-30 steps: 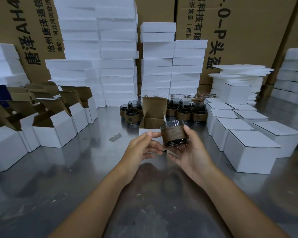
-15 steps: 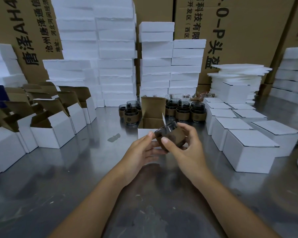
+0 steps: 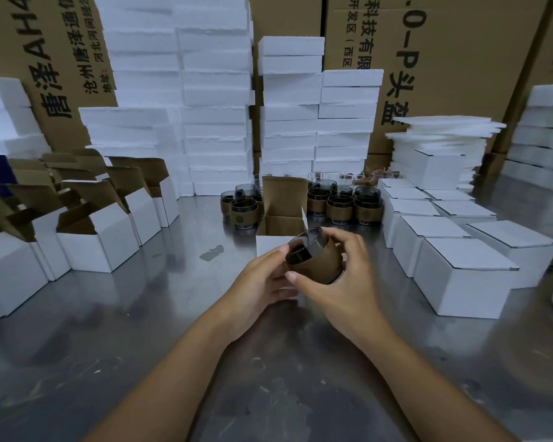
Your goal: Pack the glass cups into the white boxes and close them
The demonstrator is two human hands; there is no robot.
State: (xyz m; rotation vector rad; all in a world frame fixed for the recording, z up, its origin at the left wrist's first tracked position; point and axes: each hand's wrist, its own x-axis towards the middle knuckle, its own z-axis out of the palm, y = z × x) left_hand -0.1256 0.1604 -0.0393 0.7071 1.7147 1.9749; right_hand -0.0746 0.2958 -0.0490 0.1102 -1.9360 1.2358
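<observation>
Smoky glass cup (image 3: pixel 313 256) with brown sleeve; white boxes (image 3: pixel 466 279).

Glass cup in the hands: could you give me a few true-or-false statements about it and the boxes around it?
1. The glass cup is tilted, with the right hand gripping it and the left hand touching it. True.
2. The glass cup sits inside the open box. False: it is held in front of that box, above the table.
3. The open box has its lid standing up. True.
4. The white boxes on the right are all open. False: they are closed.
5. No other cups are on the table. False: more cups stand on either side of the open box.
</observation>
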